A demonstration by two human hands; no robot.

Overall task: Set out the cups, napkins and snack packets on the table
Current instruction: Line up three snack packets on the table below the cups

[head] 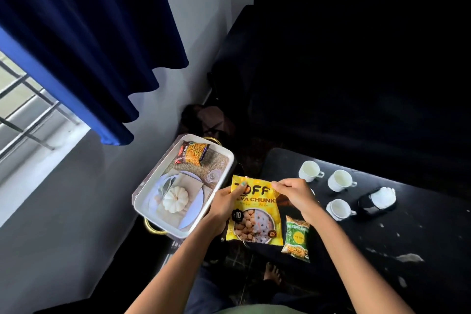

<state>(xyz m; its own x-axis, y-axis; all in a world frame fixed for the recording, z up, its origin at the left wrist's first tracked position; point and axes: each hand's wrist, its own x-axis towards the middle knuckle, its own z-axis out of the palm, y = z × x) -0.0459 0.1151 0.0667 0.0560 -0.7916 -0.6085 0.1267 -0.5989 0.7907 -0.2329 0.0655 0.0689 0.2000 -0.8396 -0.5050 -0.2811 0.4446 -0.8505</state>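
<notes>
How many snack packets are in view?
3: a yellow packet held in both hands, a green packet on the black table, a red-orange packet in the tray. None look hidden.

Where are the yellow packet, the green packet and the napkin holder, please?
yellow packet (254, 214), head view, middle of its printed front.
green packet (297, 237), head view, middle of its green face.
napkin holder (367, 205), head view, its dark side wall below the white napkins.

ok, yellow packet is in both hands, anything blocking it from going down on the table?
Nothing visible does. Left hand and right hand hold the yellow packet by its top, over the table edge. The green packet lies just right of it; the cups stand further back.
</notes>
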